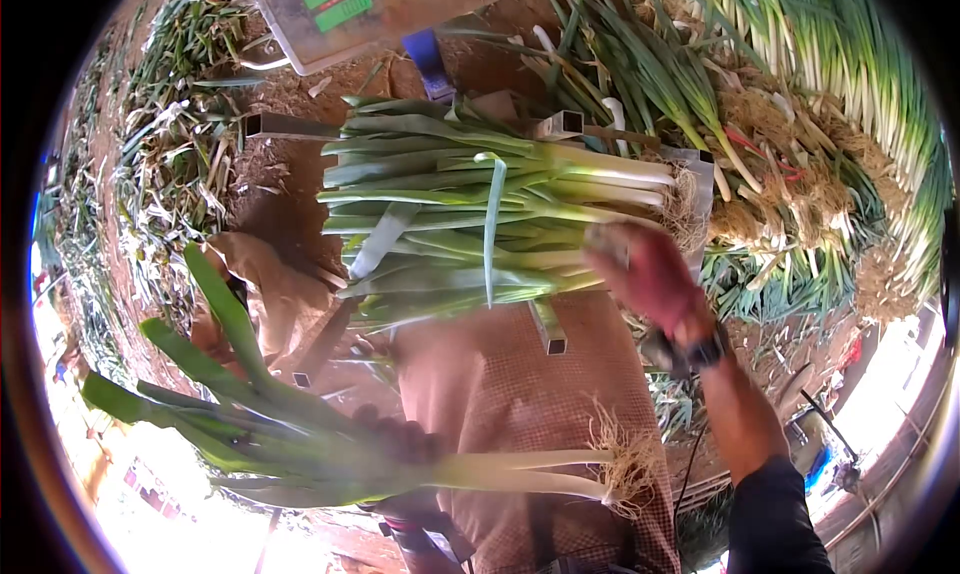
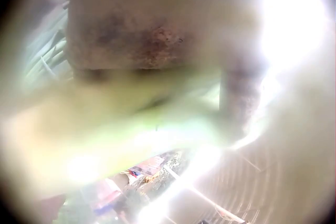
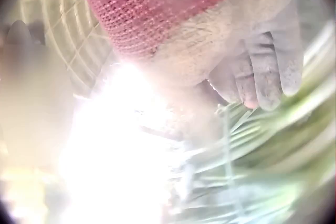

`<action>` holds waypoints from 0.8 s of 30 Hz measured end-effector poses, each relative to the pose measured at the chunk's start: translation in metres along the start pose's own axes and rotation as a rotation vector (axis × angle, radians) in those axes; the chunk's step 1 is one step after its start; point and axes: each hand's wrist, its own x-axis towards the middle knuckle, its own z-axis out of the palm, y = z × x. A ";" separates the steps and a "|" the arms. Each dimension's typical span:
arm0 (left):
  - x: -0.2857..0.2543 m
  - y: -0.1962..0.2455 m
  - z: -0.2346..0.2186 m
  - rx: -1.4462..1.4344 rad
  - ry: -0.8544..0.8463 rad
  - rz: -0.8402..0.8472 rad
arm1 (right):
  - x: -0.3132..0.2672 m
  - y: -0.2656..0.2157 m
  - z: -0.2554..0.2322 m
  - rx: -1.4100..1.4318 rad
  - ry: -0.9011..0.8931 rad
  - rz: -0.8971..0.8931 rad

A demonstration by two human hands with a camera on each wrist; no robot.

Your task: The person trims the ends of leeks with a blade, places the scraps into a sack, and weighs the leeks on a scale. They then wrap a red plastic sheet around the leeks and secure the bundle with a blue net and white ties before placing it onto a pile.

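Note:
My left hand (image 1: pixel 395 444), dark and blurred in the head view, grips two large leeks (image 1: pixel 530 462) at the lower left, roots pointing right. In the left wrist view gloved fingers (image 2: pixel 152 40) lie curled over a blurred pale green stalk (image 2: pixel 115 129). A row of leeks (image 1: pixel 430 199) lies on a metal frame (image 1: pixel 555 126), leaves left and roots right. My right hand (image 1: pixel 645 274), in a red and pale glove, is over the root end of the nearest leeks; its fingers (image 3: pixel 265 71) extend loosely in the right wrist view. Contact with the leeks cannot be told.
A plastic box (image 1: pixel 385 14) with green labels stands beyond the frame. More leeks (image 1: pixel 800 34) are piled at the upper right, roots toward the frame. Leaf scraps (image 1: pixel 165 164) cover the ground at left. A checked cloth (image 1: pixel 520 374) covers the person's lap.

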 end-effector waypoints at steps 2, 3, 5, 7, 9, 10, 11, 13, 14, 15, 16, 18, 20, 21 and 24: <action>0.002 0.000 -0.005 0.001 -0.003 0.002 | 0.041 0.004 -0.007 -0.117 0.013 0.203; 0.000 0.001 -0.007 -0.004 0.006 0.007 | 0.057 0.023 0.002 -0.277 0.120 0.087; 0.001 0.001 -0.012 0.000 0.009 -0.004 | 0.084 0.051 0.020 -0.433 0.227 -0.027; 0.002 0.000 -0.015 0.008 0.020 -0.007 | 0.104 0.062 0.035 -0.771 0.089 0.067; 0.002 0.000 -0.016 0.012 0.027 -0.009 | 0.118 0.070 0.043 -0.829 0.085 0.064; 0.005 0.002 -0.017 0.018 0.026 -0.006 | 0.121 0.071 0.047 -0.890 0.086 0.058; 0.006 0.001 -0.017 0.021 0.030 -0.009 | 0.120 0.074 0.045 -0.889 0.145 -0.051; 0.007 -0.001 -0.016 0.022 0.035 -0.017 | 0.115 0.064 0.030 -0.770 0.151 -0.075; 0.007 -0.002 -0.016 0.023 0.038 -0.024 | 0.114 0.048 0.018 -0.655 0.159 -0.107; 0.008 -0.003 -0.014 0.023 0.043 -0.029 | 0.103 0.029 0.009 -0.609 0.235 -0.198; 0.005 -0.006 -0.011 0.022 0.055 -0.047 | 0.087 0.005 -0.002 -0.489 0.212 -0.185; 0.003 -0.009 -0.008 0.029 0.062 -0.073 | 0.051 -0.045 -0.022 -0.233 0.074 -0.095; 0.005 -0.013 -0.006 0.028 0.045 -0.102 | 0.015 -0.074 -0.029 0.161 -0.217 0.028; 0.005 -0.016 -0.005 0.013 0.060 -0.121 | -0.005 -0.097 -0.033 0.187 -0.304 0.126; 0.007 -0.023 0.006 -0.107 0.184 -0.162 | -0.068 -0.105 0.010 0.313 -0.278 -0.149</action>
